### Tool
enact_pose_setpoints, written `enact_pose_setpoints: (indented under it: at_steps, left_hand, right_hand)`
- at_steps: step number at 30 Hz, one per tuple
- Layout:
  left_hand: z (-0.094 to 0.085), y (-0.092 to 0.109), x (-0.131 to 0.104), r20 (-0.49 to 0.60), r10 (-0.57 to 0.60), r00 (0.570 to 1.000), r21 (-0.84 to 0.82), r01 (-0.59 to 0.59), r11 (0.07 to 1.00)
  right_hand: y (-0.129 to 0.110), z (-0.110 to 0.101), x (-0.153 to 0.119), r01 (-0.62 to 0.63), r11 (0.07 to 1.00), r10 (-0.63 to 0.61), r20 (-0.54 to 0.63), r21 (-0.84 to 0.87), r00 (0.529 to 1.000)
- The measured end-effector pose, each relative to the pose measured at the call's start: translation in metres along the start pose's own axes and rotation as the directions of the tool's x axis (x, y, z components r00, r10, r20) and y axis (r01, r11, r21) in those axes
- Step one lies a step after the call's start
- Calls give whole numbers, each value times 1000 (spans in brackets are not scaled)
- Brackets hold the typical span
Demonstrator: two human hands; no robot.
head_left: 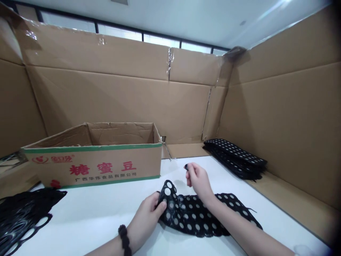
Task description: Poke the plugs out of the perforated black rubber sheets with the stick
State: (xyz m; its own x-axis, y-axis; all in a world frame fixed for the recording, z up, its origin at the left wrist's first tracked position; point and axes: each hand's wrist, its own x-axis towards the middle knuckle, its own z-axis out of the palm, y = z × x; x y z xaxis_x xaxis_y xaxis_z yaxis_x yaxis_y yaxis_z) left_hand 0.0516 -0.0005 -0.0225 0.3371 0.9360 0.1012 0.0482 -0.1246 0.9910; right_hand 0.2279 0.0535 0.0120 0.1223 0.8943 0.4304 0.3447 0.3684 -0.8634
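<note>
Cardboard box (106, 167) reads red 糖蜜豆; left hand (147, 217) pinches black sheet (195, 217).

Pale-dotted black sheet (192, 215), white table (93, 213)

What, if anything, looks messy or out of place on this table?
The black heap at the left looks untidy: its open loops splay over the white tabletop, whereas the dotted stack at the right lies fairly neat.
</note>
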Motion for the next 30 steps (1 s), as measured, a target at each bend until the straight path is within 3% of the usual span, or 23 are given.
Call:
enact_pose_setpoints:
  at_steps: [2, 4, 6, 7, 13, 20, 26, 30]
  left_hand:
    - [-1, 1, 1, 7, -28, 1000, -56, 28, 998]
    - [-2, 4, 1, 4, -69, 998, -107, 69, 992]
    - [-2, 10, 0, -8, -85, 996, -138, 83, 987]
    - [-1, 14, -1, -7, -78, 997, -151, 76, 986]
    - [2, 22, -4, 104, -13, 994, -256, 40, 966]
    - [-3, 2, -1, 8, -31, 999, -231, 32, 972]
    - [-4, 12, -2, 1, -92, 996, -203, 91, 975]
    - [-2, 14, -3, 30, -52, 998, -208, 57, 976]
  right_hand:
    - [-7, 3, -14, 211, 971, -197, 124, -112, 972]
    - [-14, 10, -30, 444, 875, -375, 311, -191, 873]
    - [-18, 17, -42, 584, 775, -444, 452, -240, 774]
    - [-19, 20, -45, 609, 749, -444, 484, -261, 754]
    - [-11, 20, -43, 568, 764, -424, 424, -307, 800]
    - [-16, 16, -42, 560, 780, -378, 502, -281, 778]
    - [-22, 11, -34, 457, 870, -282, 575, -184, 768]
    - [-25, 8, -29, 325, 940, -200, 603, -105, 773]
